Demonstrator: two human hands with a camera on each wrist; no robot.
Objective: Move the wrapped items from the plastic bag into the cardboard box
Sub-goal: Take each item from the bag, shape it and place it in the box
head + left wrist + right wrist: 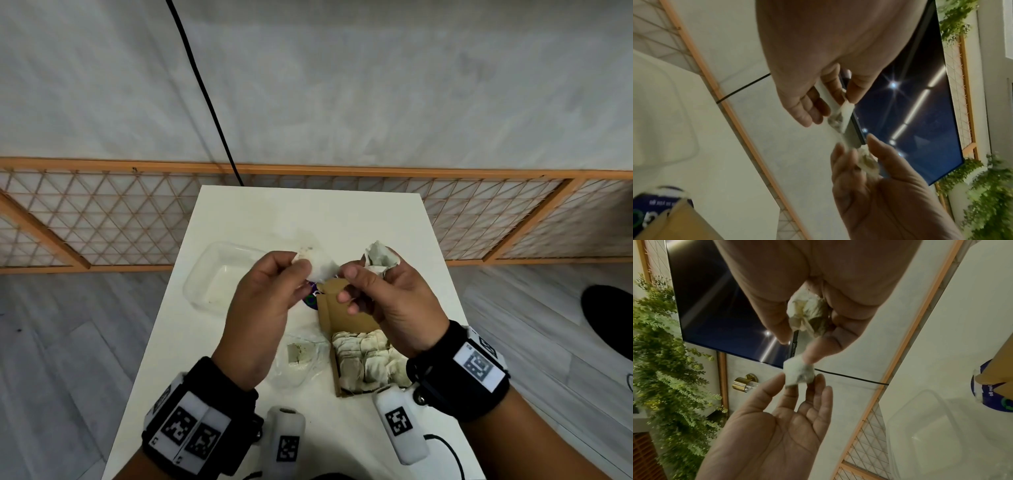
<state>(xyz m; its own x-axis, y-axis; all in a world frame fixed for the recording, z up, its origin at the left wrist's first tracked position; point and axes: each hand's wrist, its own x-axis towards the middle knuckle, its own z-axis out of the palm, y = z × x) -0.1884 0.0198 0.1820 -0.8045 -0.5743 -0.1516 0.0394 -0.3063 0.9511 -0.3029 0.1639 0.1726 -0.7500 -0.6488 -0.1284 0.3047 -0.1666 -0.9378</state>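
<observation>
Above the table, my left hand [301,265] pinches a white wrapped item [320,265] between thumb and fingers. In the right wrist view that item [799,374] sits at my left fingertips [819,379], and a right finger touches its top. My right hand [349,284] grips a crumpled bunch of wrapped items [380,257] in its curled fingers; the bunch [809,313] lies against the palm. The open cardboard box [337,317] lies below my right hand, with several wrapped items [370,359] inside. The clear plastic bag [305,371] lies left of the box and holds one wrapped item [299,353].
An empty clear plastic tub [219,274] stands on the white table [308,212] at the left. A round blue label [311,299] shows beside the box flap. A black cable [205,96] hangs behind the table. A wooden lattice screen [102,219] runs along the far side.
</observation>
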